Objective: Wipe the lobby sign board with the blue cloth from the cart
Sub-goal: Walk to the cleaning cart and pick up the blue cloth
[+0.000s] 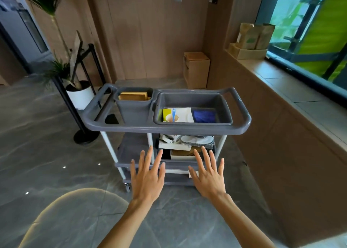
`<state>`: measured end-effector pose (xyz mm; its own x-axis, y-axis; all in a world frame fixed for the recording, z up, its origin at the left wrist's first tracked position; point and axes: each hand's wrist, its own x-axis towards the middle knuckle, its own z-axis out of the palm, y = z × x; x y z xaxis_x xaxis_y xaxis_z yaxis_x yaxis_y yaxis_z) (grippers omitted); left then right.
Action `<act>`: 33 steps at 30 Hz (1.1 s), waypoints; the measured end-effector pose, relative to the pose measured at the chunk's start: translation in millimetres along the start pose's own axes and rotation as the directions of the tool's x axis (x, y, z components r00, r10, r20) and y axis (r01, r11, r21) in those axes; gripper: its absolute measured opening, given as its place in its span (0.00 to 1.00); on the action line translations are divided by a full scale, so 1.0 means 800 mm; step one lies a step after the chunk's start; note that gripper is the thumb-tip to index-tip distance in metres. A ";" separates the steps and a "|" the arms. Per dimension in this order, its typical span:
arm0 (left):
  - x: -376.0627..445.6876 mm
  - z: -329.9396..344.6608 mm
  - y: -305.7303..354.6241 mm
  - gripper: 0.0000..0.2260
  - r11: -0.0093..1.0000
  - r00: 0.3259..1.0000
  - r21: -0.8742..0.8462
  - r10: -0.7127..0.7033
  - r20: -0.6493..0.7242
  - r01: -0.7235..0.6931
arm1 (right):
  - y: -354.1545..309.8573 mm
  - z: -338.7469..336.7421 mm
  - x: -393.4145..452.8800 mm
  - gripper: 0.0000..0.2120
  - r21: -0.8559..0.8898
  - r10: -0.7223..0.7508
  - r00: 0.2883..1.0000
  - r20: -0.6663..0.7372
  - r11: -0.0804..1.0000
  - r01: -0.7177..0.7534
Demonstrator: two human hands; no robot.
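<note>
A grey service cart [169, 129] stands in front of me on the lobby floor. The folded blue cloth [204, 116] lies at the right end of the cart's top right tub [193, 99], beside white paper and a cup with a blue spoon [173, 116]. Below the cart's front rail, my left hand [148, 178] and my right hand [208, 176] are held out flat, palms down, fingers spread, both empty and touching nothing. A black sign stand [75, 97] with a slanted top stands left of the cart; its board face is turned away from me.
A deep grey bin [134, 107] with brown pads sits at the cart's top left. Lower shelves hold boxes and plates [187, 142]. A white potted plant [80, 95] stands by the stand. A cardboard box [196, 69] sits at the back wall; a ledge [281, 82] with paper bags runs along the right.
</note>
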<state>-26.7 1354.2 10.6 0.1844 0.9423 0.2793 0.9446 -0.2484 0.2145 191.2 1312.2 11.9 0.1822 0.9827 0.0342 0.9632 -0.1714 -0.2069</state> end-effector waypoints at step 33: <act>0.436 0.178 0.086 0.23 0.958 0.959 -0.093 0.278 0.065 -0.271 | 0.085 0.011 0.406 0.32 -0.036 0.156 0.988 -0.014 0.987 -0.157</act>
<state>141.1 1697.3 -10.3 0.4565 0.8488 0.2666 0.8296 -0.5144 0.2172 314.1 1620.1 0.8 0.3333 0.9427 0.0155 0.9293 -0.3257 -0.1744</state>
